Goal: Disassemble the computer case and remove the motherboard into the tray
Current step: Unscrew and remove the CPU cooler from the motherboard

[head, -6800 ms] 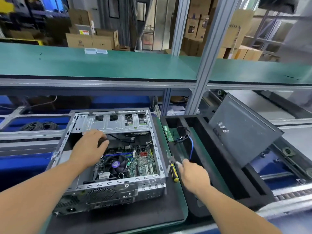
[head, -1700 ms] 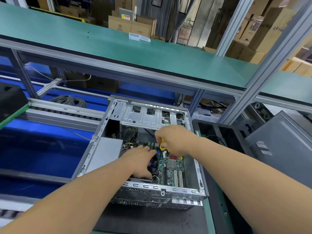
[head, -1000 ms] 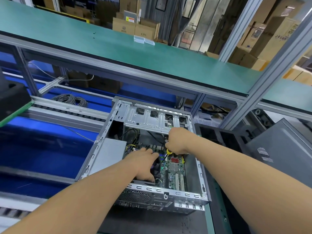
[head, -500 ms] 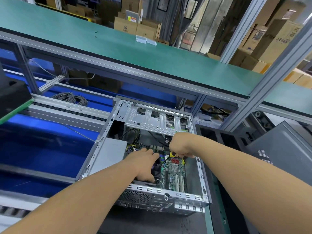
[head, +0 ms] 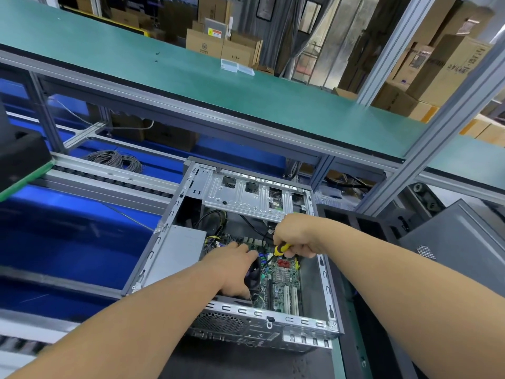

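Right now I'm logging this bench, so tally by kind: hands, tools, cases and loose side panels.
Hands: 2, left hand and right hand
Screwdrivers: 1, screwdriver
Computer cases: 1, computer case
Loose side panels: 1, side panel
Total: 5

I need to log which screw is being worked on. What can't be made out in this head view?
- Screwdriver tip: too small and dark against the motherboard; the screw is not discernible.
- Fan: mostly covered by the left hand.
- Screwdriver handle: mostly wrapped by the right hand.
- Tray: crossed by the right forearm and cut off by the bottom edge.
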